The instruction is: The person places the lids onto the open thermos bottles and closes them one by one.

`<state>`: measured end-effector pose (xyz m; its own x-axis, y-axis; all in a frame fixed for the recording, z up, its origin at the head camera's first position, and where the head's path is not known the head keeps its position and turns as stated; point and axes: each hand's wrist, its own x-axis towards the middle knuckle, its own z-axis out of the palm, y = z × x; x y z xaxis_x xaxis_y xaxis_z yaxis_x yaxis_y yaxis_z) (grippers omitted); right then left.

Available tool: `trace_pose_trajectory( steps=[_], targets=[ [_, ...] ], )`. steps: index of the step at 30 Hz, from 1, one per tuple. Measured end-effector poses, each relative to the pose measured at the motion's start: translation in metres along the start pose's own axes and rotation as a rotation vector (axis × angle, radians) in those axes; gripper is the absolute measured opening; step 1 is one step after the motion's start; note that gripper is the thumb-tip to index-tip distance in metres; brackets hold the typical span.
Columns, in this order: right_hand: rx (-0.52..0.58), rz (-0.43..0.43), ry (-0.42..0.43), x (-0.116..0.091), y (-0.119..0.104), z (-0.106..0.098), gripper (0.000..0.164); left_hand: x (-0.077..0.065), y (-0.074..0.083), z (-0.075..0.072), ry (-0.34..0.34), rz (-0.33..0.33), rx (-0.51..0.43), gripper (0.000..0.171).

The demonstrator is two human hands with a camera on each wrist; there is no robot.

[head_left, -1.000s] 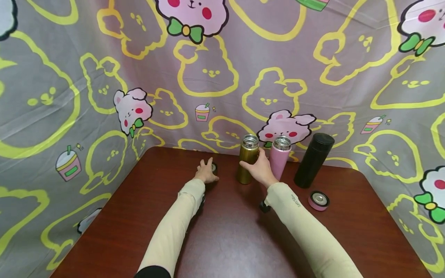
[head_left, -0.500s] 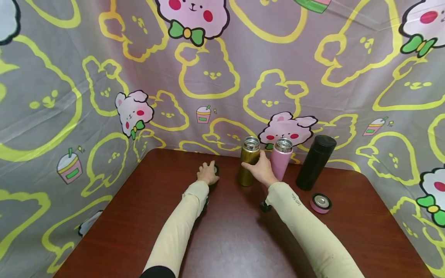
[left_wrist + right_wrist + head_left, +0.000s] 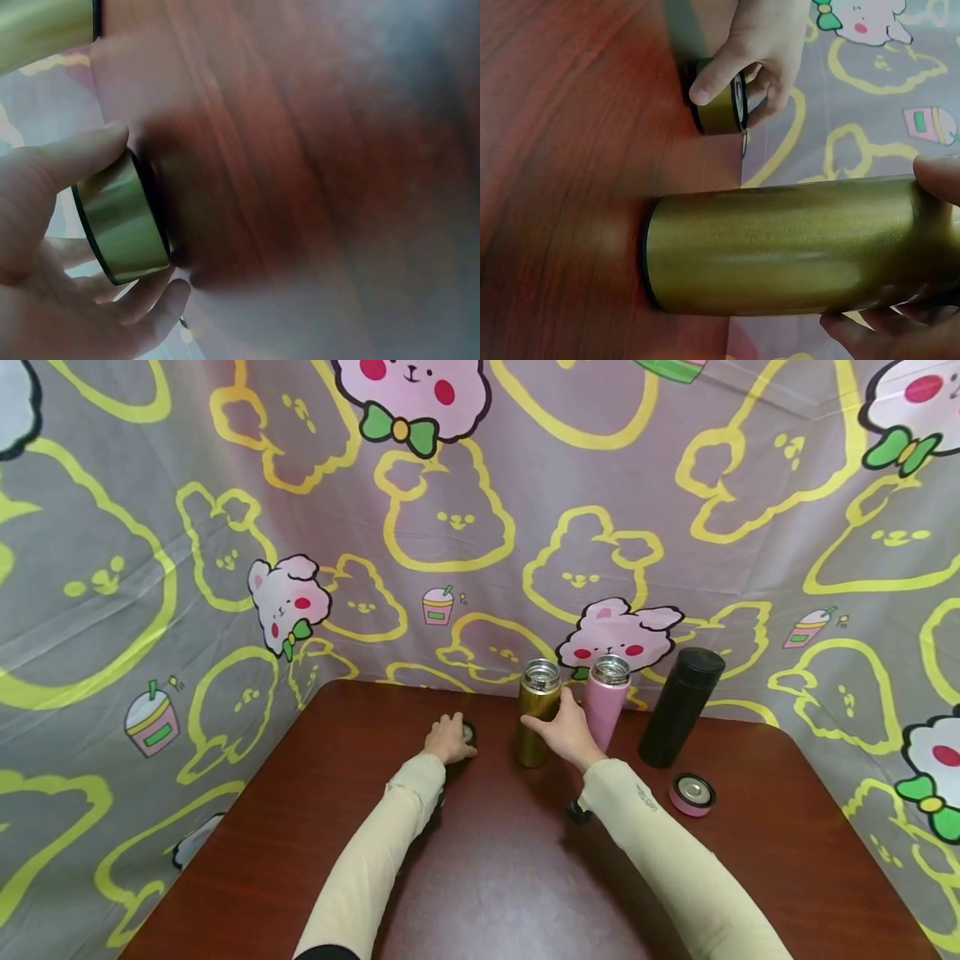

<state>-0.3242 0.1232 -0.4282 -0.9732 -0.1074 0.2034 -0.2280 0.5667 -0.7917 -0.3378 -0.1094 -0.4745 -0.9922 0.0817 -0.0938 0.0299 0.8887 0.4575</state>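
Observation:
My left hand (image 3: 448, 741) pinches a gold bottle lid (image 3: 124, 217) with black edges, thumb on one side and fingers curled round the other. The lid sits at the tabletop, its metal inner face upward. To its right stands an uncapped gold thermos bottle (image 3: 532, 739), upright, with a bare steel mouth. My right hand (image 3: 568, 729) grips it from the right side; in the right wrist view the thumb and fingers lie on opposite sides of the bottle (image 3: 787, 251). Right behind that hand is an uncapped pink thermos bottle (image 3: 604, 706), partly hidden.
A black thermos bottle (image 3: 678, 710) with its lid on stands at the right. In front of it lies a pink lid (image 3: 692, 794), inner face up. Cartoon-printed cloth (image 3: 480, 527) hangs close behind the brown table (image 3: 495, 877).
My left fingers have closed in around the gold lid. The gold bottle has come slightly toward me with my right hand still on it. The other things have stayed in place.

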Motion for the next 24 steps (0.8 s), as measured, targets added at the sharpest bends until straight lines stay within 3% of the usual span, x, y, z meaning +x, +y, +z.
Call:
trace_pose_trajectory(
  steps=[10,20,24],
  targets=[
    [-0.012,-0.067,-0.026,-0.033,-0.005,-0.015,0.072,-0.025,0.005,0.003,-0.026,0.114,-0.051,0.083],
    [0.03,-0.097,-0.065,-0.069,-0.003,-0.031,0.072,-0.067,0.012,0.0,0.025,0.268,-0.209,0.083],
    [0.022,-0.103,-0.067,-0.081,0.0,-0.038,0.072,-0.08,0.019,-0.002,0.046,0.308,-0.227,0.082]
  ],
)
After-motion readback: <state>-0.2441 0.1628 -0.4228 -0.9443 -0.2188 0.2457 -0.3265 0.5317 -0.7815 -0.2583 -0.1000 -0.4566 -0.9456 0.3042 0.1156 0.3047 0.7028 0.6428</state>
